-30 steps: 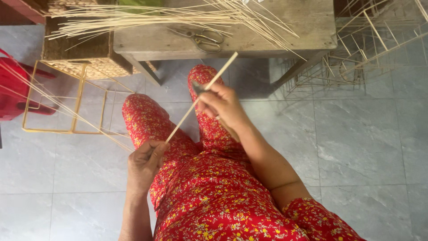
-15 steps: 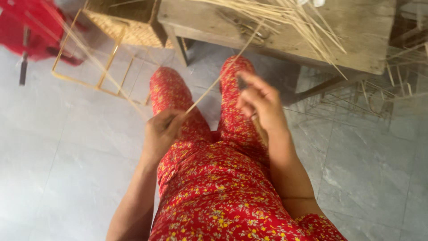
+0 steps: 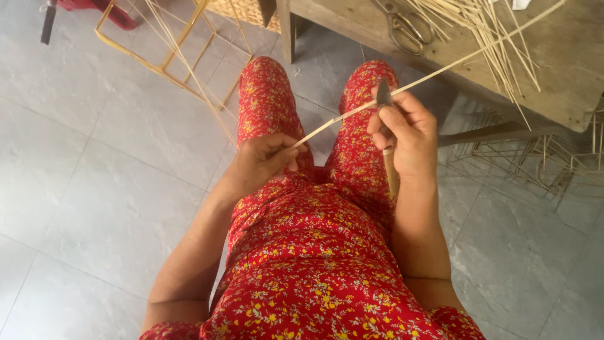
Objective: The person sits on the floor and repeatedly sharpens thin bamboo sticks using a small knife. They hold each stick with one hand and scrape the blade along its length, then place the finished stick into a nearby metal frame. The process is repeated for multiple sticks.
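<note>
Bamboo strip (image 3: 402, 88) runs slantwise from above her lap up over the counter's near edge. At its lower end her left hand (image 3: 261, 160) has its fingers (image 3: 286, 151) clenched around it above her left thigh. Further right, her right hand (image 3: 406, 132) grips a small knife (image 3: 385, 126), blade against the strip. Scissors (image 3: 402, 28) and loose splints (image 3: 484, 25) lie on the wooden counter (image 3: 566, 75).

left hand (image 3: 264, 160): centre of frame, fingers curled shut, thumb pinching toward upper right | left forearm: bare, runs from lower left up to wrist | right hand (image 3: 402, 135): right of centre, fist closed, knuckles up, thumb pressed forward | right forearm: bare, rises from bottom centre-right, nearly vertical
</note>
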